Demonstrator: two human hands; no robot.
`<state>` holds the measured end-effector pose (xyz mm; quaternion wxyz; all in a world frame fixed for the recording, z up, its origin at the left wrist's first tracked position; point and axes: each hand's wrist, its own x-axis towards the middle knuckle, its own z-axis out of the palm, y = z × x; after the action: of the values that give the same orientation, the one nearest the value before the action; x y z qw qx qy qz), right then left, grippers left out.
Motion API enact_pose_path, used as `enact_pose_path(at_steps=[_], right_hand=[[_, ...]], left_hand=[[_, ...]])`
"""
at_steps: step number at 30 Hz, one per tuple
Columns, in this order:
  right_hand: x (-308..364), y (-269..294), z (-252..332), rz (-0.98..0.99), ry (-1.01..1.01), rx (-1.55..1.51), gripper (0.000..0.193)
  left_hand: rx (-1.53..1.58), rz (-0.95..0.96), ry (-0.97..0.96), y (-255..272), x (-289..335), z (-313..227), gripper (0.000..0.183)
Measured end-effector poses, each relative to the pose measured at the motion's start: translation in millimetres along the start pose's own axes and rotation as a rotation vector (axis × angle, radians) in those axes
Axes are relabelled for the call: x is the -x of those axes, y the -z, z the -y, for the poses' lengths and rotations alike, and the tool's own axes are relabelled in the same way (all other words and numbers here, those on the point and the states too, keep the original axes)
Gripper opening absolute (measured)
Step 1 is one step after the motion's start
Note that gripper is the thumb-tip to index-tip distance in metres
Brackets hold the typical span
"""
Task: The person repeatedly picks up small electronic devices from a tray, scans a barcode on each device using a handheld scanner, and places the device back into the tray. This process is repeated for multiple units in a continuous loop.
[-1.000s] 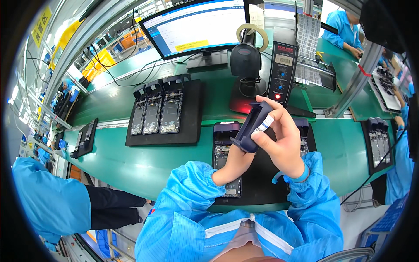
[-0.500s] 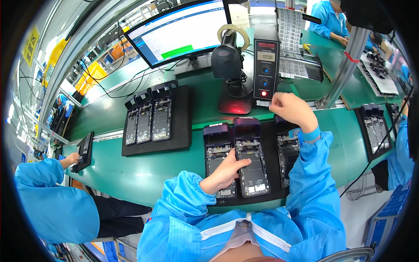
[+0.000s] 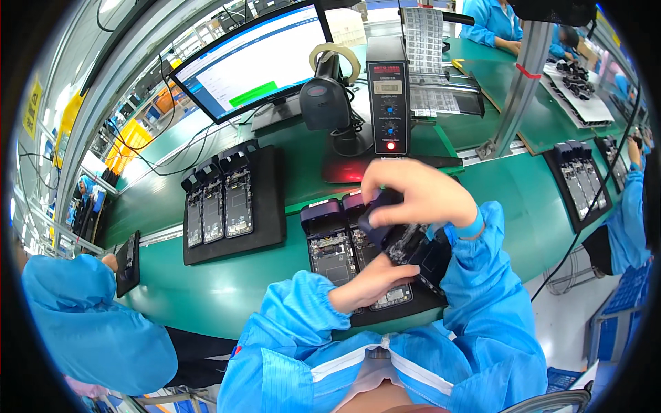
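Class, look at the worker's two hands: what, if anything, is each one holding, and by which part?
The right hand grips an opened phone unit by its dark upper end. The left hand supports its lower part from below.

The monitor (image 3: 258, 62) stands behind the left tray (image 3: 270, 227); the scanner (image 3: 323, 103) stands left of the counter box (image 3: 389, 96).
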<state>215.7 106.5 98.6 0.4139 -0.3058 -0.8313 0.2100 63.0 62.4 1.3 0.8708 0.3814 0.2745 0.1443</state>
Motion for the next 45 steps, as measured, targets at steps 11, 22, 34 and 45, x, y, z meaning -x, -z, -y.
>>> enact_pose_path(at_steps=[11,22,34,45], right_hand=[[38.4,42.7,-127.8,-1.213,-0.63,-0.127,0.034],[-7.3,-7.7,-64.5,-1.073,-0.451,-0.491,0.017],[-40.7,-49.4,-74.6,-1.022,-0.446,-0.754,0.024],[-25.0,-7.4,-8.6,-0.914,0.03,-0.437,0.019]], left_hand=[[0.082,-0.045,-0.339,9.8,8.9,-0.1,0.042],[0.511,-0.059,-0.622,55.7,109.3,-5.0,0.045],[0.355,-0.421,-0.694,81.6,25.9,-100.8,0.022],[0.346,-0.467,-0.819,84.8,9.4,-113.6,0.019]])
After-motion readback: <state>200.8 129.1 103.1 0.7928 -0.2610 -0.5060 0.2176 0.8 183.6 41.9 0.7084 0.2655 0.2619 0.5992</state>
